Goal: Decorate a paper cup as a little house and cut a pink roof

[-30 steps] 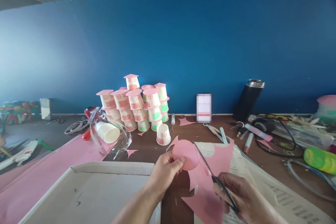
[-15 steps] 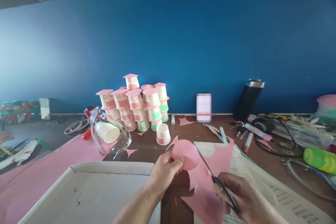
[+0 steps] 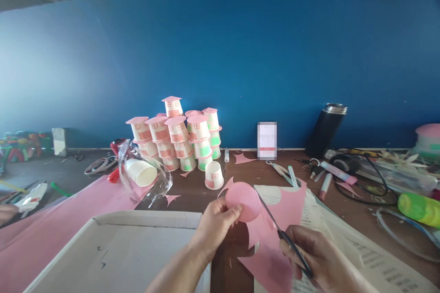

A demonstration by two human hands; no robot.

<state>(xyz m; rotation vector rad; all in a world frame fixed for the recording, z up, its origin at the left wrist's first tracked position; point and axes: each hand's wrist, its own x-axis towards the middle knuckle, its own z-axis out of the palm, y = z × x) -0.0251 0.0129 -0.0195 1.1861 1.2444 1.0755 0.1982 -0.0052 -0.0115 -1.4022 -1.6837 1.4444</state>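
Note:
My left hand (image 3: 220,219) pinches a round pink paper disc (image 3: 243,199) between thumb and fingers, above the brown table. In my right hand (image 3: 311,249) is a pair of scissors (image 3: 290,240) with black handles; the blades point up and left, their tips at the disc's right edge. Beneath the scissors lies a pink paper sheet (image 3: 275,261) with curved cut-outs, partly over printed pages (image 3: 312,213). Beyond the disc stands a single paper cup (image 3: 214,176) with a window drawn in red. Behind it, several decorated cups with pink paper tops form a stack (image 3: 178,135).
A white box lid (image 3: 147,219) lies front left, beside a large pink sheet (image 3: 85,210). Cups in clear plastic wrap (image 3: 142,173) rest behind it. A black bottle (image 3: 326,130), markers (image 3: 325,186) and cables are on the right. Another person's hand (image 3: 7,214) shows at far left.
At the far left, the other person's hand has moved lower, and the white tool beside it has shifted. My hands, the disc and the scissors stay almost still.

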